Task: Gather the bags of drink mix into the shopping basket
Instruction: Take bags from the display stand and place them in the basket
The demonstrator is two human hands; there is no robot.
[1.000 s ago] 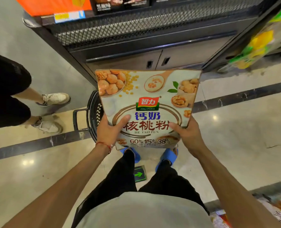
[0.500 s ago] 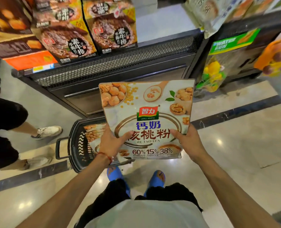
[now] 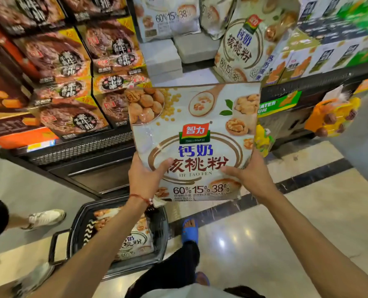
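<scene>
Glossy shop floor (image 3: 286, 222) spreads beneath my left hand (image 3: 143, 179) and right hand (image 3: 249, 175), both gripping the lower corners of an upright bag of drink mix (image 3: 196, 130) at centre frame. At lower left, the shopping basket (image 3: 88, 235) holds another bag (image 3: 135, 244). Beyond, at the top of the frame, shelved bags (image 3: 239, 44) stand.

Head cam, fwd-down, close.

Both hands, left hand (image 3: 144, 179) and right hand (image 3: 251, 175), grip a drink-mix bag (image 3: 195, 134) above the basket (image 3: 75, 237)

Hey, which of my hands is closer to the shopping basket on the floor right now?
Left. The left hand grips the bag above the far rim of the basket; the right hand grips the bag's other edge, off to the basket's right.
</scene>
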